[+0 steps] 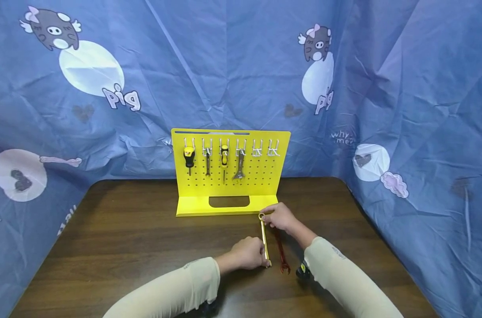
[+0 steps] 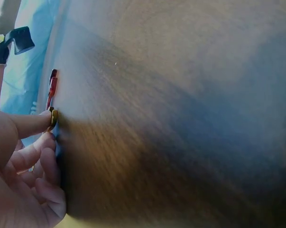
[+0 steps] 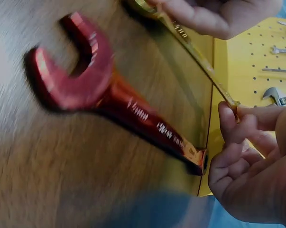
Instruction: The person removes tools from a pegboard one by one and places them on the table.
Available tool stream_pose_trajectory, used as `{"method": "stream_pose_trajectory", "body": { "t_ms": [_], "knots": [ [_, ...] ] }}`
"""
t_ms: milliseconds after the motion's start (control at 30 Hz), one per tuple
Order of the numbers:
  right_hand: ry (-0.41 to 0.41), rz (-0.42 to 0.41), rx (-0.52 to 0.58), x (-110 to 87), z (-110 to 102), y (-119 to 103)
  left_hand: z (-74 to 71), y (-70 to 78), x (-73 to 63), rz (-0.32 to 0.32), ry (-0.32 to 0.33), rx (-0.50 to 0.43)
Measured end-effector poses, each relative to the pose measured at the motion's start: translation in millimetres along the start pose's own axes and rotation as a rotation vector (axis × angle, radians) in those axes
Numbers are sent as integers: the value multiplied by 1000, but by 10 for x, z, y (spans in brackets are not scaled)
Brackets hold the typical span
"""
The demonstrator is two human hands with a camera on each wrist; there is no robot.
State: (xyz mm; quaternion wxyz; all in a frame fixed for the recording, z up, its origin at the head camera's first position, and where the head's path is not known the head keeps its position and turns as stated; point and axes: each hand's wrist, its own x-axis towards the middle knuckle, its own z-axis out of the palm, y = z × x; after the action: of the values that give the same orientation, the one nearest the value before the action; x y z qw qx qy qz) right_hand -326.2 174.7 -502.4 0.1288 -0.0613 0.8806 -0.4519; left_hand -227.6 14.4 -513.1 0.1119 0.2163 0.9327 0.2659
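Observation:
A gold combination wrench (image 1: 264, 238) lies lengthwise between my two hands, in front of the pegboard's right end. My left hand (image 1: 247, 253) pinches its near end between thumb and finger, low over the table. The ring at the far end is pinched by my right hand (image 1: 281, 217), beside the pegboard's base. To the right, a red combination wrench (image 1: 281, 251) rests on the table, its open jaw toward me. In the right wrist view the red wrench (image 3: 133, 107) shows large, with the gold wrench (image 3: 195, 57) stretched behind it. Fingers partly cover both ends of the gold wrench.
A yellow pegboard (image 1: 229, 192) stands at the back of the brown table (image 1: 145, 238). On its hooks hang a stubby screwdriver (image 1: 189, 157), a small wrench (image 1: 208, 164), a longer screwdriver (image 1: 224, 157) and an adjustable wrench (image 1: 241, 164). Blue curtains (image 1: 256, 57) surround the table.

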Motion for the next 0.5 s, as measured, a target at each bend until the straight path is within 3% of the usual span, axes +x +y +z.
{"method": "stream_pose_trajectory", "body": {
  "t_ms": [233,500],
  "knots": [
    [43,-167,-390,25,-14,-18,-27,1,-6,-5,5,-10],
    [21,-185,-511,26,-7,2,-31,1,6,-17,6,-10]
  ]
}}
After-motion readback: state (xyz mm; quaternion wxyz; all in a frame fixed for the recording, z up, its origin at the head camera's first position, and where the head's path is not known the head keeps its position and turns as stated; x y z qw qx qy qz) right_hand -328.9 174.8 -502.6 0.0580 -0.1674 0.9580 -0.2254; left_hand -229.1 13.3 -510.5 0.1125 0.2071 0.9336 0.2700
